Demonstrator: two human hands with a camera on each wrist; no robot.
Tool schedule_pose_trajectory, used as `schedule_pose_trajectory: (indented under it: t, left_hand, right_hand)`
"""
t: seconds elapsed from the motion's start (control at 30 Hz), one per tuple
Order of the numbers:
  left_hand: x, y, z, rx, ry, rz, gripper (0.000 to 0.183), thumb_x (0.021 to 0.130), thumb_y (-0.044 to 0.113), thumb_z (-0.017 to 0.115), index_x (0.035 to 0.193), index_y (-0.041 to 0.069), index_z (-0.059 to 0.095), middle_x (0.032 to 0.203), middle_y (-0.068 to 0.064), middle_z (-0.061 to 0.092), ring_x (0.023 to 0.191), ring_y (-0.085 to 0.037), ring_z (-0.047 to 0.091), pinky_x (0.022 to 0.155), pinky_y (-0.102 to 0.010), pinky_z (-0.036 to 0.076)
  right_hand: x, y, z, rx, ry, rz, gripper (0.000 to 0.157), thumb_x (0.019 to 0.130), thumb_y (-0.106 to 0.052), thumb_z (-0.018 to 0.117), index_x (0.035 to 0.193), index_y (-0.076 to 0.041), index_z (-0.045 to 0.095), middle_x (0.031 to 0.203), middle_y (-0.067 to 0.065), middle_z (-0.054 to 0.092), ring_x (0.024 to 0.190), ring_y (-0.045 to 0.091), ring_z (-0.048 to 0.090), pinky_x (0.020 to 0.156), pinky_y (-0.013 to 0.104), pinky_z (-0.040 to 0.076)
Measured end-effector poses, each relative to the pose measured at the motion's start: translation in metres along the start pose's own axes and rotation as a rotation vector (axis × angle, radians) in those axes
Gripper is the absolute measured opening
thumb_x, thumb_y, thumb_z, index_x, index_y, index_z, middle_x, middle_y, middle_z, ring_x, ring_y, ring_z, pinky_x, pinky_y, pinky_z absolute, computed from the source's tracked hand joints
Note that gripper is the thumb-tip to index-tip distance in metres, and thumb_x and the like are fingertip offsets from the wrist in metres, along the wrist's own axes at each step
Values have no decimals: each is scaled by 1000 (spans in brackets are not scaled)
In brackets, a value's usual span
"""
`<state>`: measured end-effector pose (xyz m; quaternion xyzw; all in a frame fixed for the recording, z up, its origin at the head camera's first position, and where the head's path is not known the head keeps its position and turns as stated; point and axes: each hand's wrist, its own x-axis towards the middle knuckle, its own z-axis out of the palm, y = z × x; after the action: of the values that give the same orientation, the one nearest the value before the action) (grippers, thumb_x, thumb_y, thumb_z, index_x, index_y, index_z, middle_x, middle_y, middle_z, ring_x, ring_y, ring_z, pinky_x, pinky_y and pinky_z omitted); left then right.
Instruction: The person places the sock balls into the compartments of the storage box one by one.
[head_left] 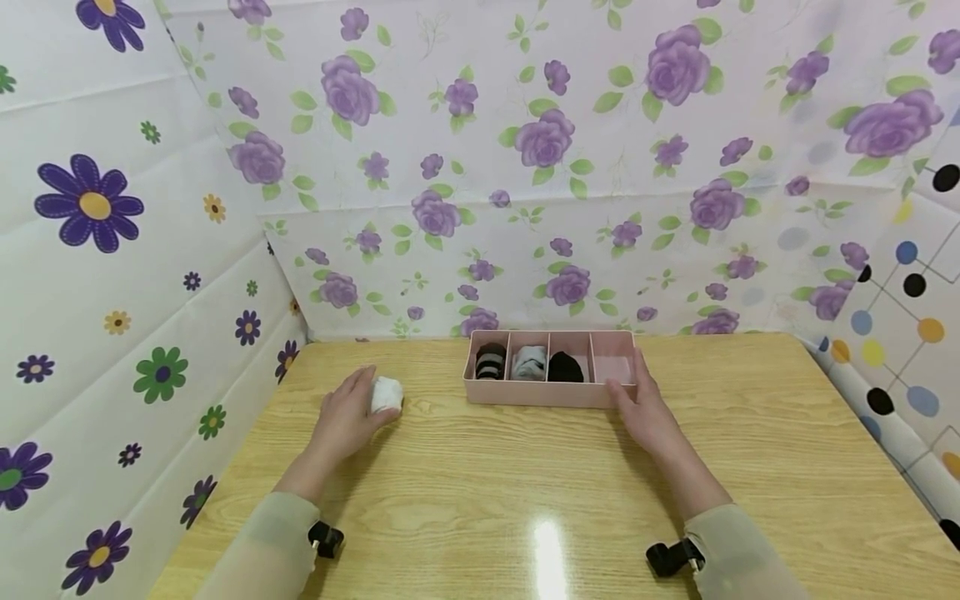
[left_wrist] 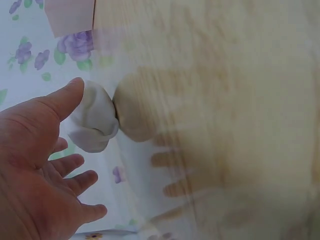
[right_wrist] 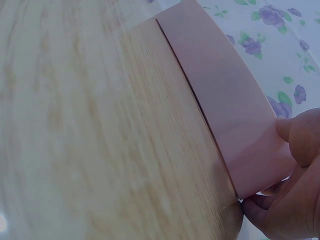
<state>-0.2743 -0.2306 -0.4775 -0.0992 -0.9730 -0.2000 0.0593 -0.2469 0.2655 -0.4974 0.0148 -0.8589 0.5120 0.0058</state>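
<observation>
On the left of the table sits a white rolled-up sock, also in the left wrist view as a folded white ball. My left hand is around its left side, thumb at the sock and the other fingers spread apart. A pink divided box stands near the back. My right hand grips its right end, thumb over the front wall and fingers along the end. In the box's compartments lie a dark striped rolled sock, a grey one and a black one; the rightmost compartment holds nothing.
The wooden table reaches back to a wall of floral sheeting. Patterned sheets also stand along the left and right sides. Each wrist carries a small black camera mount.
</observation>
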Motion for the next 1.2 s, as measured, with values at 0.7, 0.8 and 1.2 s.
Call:
schedule_pose_trajectory:
  t: [0.7, 0.8, 1.2]
  left_hand:
    - [3, -4, 4, 18, -45, -31, 87, 104, 38, 80, 167, -6, 38, 157, -35, 53, 145, -55, 51, 120, -86, 17]
    - [3, -4, 5, 26, -51, -36, 84, 104, 39, 80, 165, -6, 42, 156, -35, 54, 144, -54, 51, 119, -86, 17]
    - [4, -7, 7, 34, -31, -41, 79, 104, 39, 80, 161, -6, 49, 152, -34, 58, 142, -53, 54, 120, -85, 17]
  right_hand:
    - [0, 1, 0, -4, -9, 19, 89, 120, -39, 47, 175, -18, -20, 180, 32, -5, 164, 56, 3, 130, 71, 9]
    - [1, 2, 0, -8, -5, 15, 89, 120, -38, 47, 175, -17, -19, 180, 32, -4, 164, 56, 4, 130, 71, 9]
    - [2, 4, 1, -18, 5, 0, 89, 120, -39, 48, 175, -16, -18, 180, 31, -3, 164, 55, 4, 130, 70, 9]
